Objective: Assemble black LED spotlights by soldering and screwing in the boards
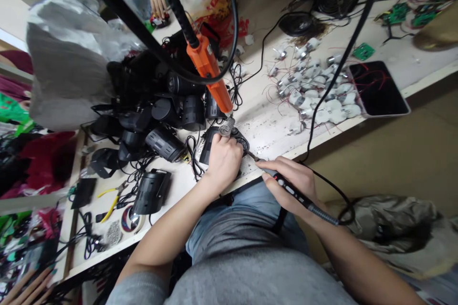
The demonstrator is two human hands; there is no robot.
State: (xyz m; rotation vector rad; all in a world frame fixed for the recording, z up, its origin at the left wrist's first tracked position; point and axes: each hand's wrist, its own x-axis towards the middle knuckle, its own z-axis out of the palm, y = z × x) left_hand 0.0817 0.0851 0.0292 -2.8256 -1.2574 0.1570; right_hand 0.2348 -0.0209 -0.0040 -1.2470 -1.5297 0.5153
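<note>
A soldering iron with a black handle and small buttons is held in my right hand. Its tip points left and meets, or nearly meets, the edge of a black housing at the table's front edge. My left hand is closed on that housing, its fingers curled over the top and partly hiding it. Just above my left hand hangs an orange electric screwdriver, with a metal coil spring at its lower end. What lies under my left fingers is hidden.
Several black cylindrical housings with cables crowd the left. Pliers and a tape roll lie nearer me. White motor-like parts with red wires are heaped right, beside a phone. Other people's hands show at upper left and lower left.
</note>
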